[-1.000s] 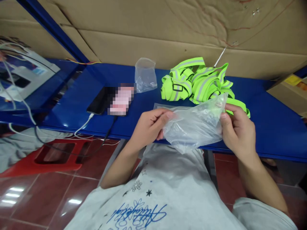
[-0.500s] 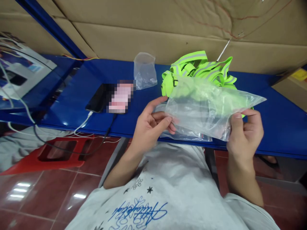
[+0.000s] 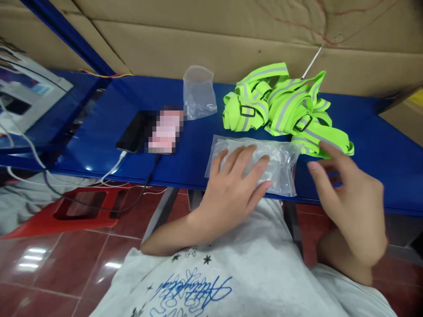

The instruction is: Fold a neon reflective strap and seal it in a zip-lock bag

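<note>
My left hand (image 3: 236, 185) lies palm down with spread fingers on clear plastic bags (image 3: 284, 163) at the table's front edge. My right hand (image 3: 350, 198) is raised just right of the bags, its thumb and fingers apart and nothing between them. Behind the bags is a heap of neon-yellow reflective straps (image 3: 291, 101) with grey stripes and black buckles. The fingertips of my right hand overlap the near strap end in view; whether they touch it I cannot tell.
A small clear bag (image 3: 199, 94) stands further back, left of the straps. Two phones, a black one (image 3: 132, 132) and one with a blurred screen (image 3: 164, 132), lie on the blue table (image 3: 99, 114) with cables attached. Cardboard (image 3: 198, 31) lines the back. A red stool (image 3: 99, 220) is below left.
The bag that both hands held up now lies flat on the other plastic. My left hand has come down onto it, and my right hand has let go and moved right.
</note>
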`<state>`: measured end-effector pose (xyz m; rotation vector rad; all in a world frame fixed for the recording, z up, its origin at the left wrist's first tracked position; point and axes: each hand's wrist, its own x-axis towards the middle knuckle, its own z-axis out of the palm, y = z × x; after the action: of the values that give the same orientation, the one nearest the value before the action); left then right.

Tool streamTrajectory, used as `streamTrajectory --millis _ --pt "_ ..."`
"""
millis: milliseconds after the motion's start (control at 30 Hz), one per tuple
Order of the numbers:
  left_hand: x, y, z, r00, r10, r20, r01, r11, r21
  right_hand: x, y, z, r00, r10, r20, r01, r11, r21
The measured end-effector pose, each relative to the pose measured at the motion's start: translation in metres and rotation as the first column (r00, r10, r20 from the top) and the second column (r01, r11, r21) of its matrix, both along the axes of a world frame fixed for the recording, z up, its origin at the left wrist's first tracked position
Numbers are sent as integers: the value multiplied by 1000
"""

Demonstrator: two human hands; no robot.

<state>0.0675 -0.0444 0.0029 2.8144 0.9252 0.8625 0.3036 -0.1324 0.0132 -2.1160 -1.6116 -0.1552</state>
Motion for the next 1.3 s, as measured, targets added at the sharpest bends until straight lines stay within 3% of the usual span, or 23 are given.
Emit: streamTrajectory --millis 67,100,167,267,333,500,667,767,833,900,1033,1167,1300 --pt "13 10 -9 990 38 -136 -38 999 2 -14 2 2 993 87 78 -96 988 121" --pt "17 16 -14 984 52 -172 -56 998 -16 -22 6 -2 977 181 111 -193 975 110" --pt "22 28 -24 966 61 -250 -84 993 -84 -32 21 -20 925 357 129 -355 934 -38" --pt "21 42 -42 932 57 -359 -143 965 -219 -34 46 -54 913 396 94 -360 895 -265" --pt "17 49 -51 926 55 -373 -165 948 -271 -31 55 -69 916 393 79 -345 873 -346" --pt "14 51 -59 929 42 -366 -167 934 -315 -26 55 -72 922 376 94 -311 861 -402" --pt "7 56 -57 934 -20 -356 -126 916 -381 -30 55 -70 928 359 104 -289 866 -409" --pt "0 65 -45 960 -79 -270 -65 871 -487 -29 55 -71 927 362 95 -298 868 -397" --pt "-2 75 -33 979 35 -203 -120 898 -424 -28 55 -73 927 365 85 -310 874 -374" --pt "-1 89 -21 966 207 -154 -242 933 -265 -25 53 -75 926 370 77 -324 884 -338" --pt "-1 126 -10 880 410 -238 -440 893 -89 -21 48 -78 920 385 72 -363 907 -213" --pt "2 156 -14 791 492 -363 -538 842 -31 -20 45 -78 910 410 65 -399 907 -133" --pt "5 169 -17 813 492 -312 -523 852 -22 -19 44 -78 907 420 31 -414 903 -113"
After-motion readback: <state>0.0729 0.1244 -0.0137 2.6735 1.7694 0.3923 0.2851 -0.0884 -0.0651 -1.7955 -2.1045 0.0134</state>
